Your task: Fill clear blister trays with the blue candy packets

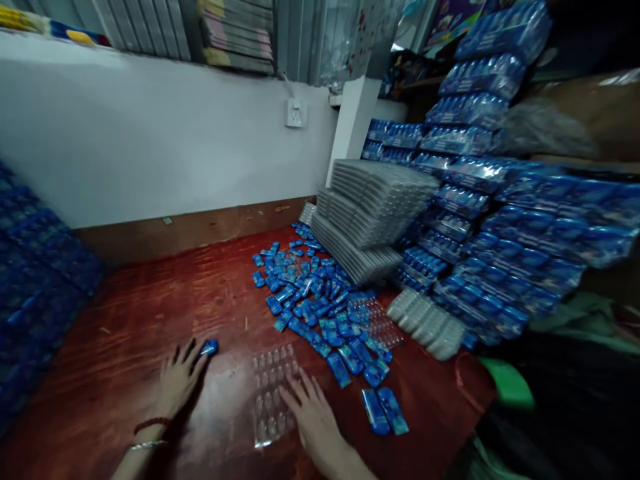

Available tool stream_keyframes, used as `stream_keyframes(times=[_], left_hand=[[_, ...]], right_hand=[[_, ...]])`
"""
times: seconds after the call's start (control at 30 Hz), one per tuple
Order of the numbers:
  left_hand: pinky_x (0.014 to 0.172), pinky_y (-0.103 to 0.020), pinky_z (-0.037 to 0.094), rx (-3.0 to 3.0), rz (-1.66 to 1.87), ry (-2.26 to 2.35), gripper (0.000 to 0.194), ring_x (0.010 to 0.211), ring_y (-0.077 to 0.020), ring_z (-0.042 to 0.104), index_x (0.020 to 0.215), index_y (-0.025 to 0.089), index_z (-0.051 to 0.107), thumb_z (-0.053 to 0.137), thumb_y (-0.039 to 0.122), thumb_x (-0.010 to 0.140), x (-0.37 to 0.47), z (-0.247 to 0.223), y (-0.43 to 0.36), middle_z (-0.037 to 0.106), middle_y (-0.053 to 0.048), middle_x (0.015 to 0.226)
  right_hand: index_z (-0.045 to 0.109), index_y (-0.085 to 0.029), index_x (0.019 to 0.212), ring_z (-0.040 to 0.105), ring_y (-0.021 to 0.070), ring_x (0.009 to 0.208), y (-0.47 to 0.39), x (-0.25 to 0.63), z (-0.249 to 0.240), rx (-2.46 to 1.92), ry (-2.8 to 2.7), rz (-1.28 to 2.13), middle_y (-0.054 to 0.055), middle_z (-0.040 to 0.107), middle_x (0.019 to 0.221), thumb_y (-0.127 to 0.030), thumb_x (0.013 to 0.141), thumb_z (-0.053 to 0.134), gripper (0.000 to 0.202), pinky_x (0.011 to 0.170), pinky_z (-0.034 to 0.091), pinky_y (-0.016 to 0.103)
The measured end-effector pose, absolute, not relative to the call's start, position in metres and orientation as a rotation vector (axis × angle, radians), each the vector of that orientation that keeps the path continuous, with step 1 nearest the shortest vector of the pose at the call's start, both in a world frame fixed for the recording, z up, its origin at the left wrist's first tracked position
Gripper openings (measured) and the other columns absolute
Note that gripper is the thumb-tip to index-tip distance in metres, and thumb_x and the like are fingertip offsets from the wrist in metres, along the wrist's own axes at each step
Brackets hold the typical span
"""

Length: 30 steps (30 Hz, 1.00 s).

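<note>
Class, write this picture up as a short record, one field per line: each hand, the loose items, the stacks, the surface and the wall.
Left hand: fingers spread, beside a lone blue pack; contact unclear
Right hand: fingers spread, at the right edge of a clear tray
Loose items: a pile of blue packs beyond the tray; two front packs side by side, apart from it
Stacks: grey trays behind the pile; blue stacks further right
Surface: red sheet
Wall: white, with a socket
</note>
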State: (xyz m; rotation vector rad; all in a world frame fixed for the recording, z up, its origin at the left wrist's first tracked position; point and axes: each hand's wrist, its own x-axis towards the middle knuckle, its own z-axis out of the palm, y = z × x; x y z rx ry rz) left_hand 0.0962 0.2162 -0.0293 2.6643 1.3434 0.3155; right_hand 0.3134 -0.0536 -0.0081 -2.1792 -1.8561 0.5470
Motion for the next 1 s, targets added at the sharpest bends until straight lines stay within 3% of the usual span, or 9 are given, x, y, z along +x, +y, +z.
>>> stream_keyframes(times=[0.1, 0.27, 0.33, 0.4, 0.5, 0.63, 0.73, 0.87, 1.0], left_hand=[[0.106, -0.061, 0.019, 2.686, 0.156, 1.158, 0.045, 0.138, -0.0342, 0.021, 0.132, 0.031, 0.051, 0.035, 0.039, 0.09, 0.136, -0.029, 0.182, 0.037, -0.004, 0.147], [0.107, -0.064, 0.009, 2.546, 0.125, 0.949, 0.047, 0.141, -0.0298, 0.012, 0.137, 0.033, 0.043, 0.023, 0.035, 0.095, 0.188, -0.015, 0.167, 0.028, -0.002, 0.151], [0.112, -0.054, 0.012, 2.482, 0.214, 0.935, 0.048, 0.142, -0.0243, 0.015, 0.139, 0.029, 0.04, 0.023, 0.037, 0.095, 0.213, -0.009, 0.18, 0.027, -0.003, 0.151], [0.113, -0.045, 0.018, 2.411, 0.259, 1.006, 0.053, 0.141, -0.0214, 0.019, 0.142, 0.022, 0.035, 0.026, 0.042, 0.094, 0.242, -0.006, 0.197, 0.025, -0.007, 0.152], [0.112, -0.051, 0.016, 2.431, 0.171, 1.077, 0.057, 0.141, -0.0253, 0.016, 0.144, 0.02, 0.03, 0.031, 0.044, 0.093, 0.282, -0.014, 0.213, 0.025, -0.01, 0.152], [0.111, -0.057, 0.01, 2.555, 0.135, 1.008, 0.06, 0.142, -0.0278, 0.01, 0.146, 0.018, 0.025, 0.031, 0.044, 0.092, 0.301, -0.022, 0.21, 0.024, -0.009, 0.152], [0.108, -0.054, 0.025, 2.512, 0.213, 0.932, 0.051, 0.136, -0.025, 0.032, 0.139, 0.023, 0.039, 0.025, 0.042, 0.094, 0.281, -0.008, 0.198, 0.04, -0.009, 0.144], [0.098, -0.048, 0.042, 2.531, 0.15, 0.842, 0.043, 0.114, -0.0269, 0.053, 0.111, 0.031, 0.063, 0.043, 0.057, 0.084, 0.219, 0.004, 0.162, 0.06, -0.005, 0.121], [0.083, -0.053, 0.049, 2.454, 0.136, 1.298, 0.076, 0.109, -0.038, 0.054, 0.126, 0.023, 0.051, 0.056, 0.067, 0.065, 0.154, -0.03, 0.11, 0.053, -0.016, 0.127]], right_hand=[[0.026, -0.03, 0.145, 0.005, 0.0334, 0.141, -0.077, 0.321, -0.005, -1.873, -1.966, 0.797, 0.008, 0.019, 0.153, -0.038, 0.077, 0.065, 0.079, 0.111, 0.008, 0.059], [0.052, -0.026, 0.129, 0.048, 0.021, 0.122, -0.02, 0.403, 0.047, -1.713, -1.732, 0.647, 0.006, 0.056, 0.129, -0.039, 0.087, 0.054, 0.044, 0.107, 0.033, 0.04], [0.051, -0.02, 0.13, 0.047, 0.0208, 0.123, 0.035, 0.447, 0.063, -1.826, -1.578, 0.449, 0.01, 0.054, 0.13, -0.038, 0.089, 0.05, 0.045, 0.106, 0.034, 0.037], [0.037, -0.017, 0.14, 0.034, 0.0244, 0.133, 0.095, 0.483, 0.071, -2.039, -1.551, 0.338, 0.015, 0.036, 0.144, -0.039, 0.087, 0.053, 0.06, 0.107, 0.032, 0.04], [0.023, -0.016, 0.146, 0.021, 0.0343, 0.138, 0.166, 0.516, 0.068, -2.286, -1.639, 0.349, 0.02, 0.017, 0.151, -0.046, 0.079, 0.062, 0.083, 0.105, 0.031, 0.05], [0.038, -0.023, 0.139, 0.031, 0.0358, 0.133, 0.201, 0.523, 0.052, -2.279, -1.735, 0.388, 0.016, 0.03, 0.146, -0.044, 0.078, 0.065, 0.07, 0.1, 0.032, 0.057], [0.046, -0.028, 0.132, 0.04, 0.0252, 0.126, 0.18, 0.524, 0.055, -2.223, -1.779, 0.346, 0.008, 0.041, 0.14, -0.03, 0.091, 0.047, 0.041, 0.103, 0.034, 0.046], [0.051, -0.025, 0.127, 0.045, 0.0202, 0.12, 0.09, 0.539, 0.076, -2.048, -1.903, 0.075, 0.006, 0.049, 0.132, -0.024, 0.094, 0.039, 0.035, 0.101, 0.037, 0.037], [0.05, -0.027, 0.128, 0.046, 0.0188, 0.12, -0.036, 0.551, 0.07, -2.172, -1.768, -0.044, 0.006, 0.049, 0.133, -0.019, 0.092, 0.038, 0.039, 0.099, 0.041, 0.038]])
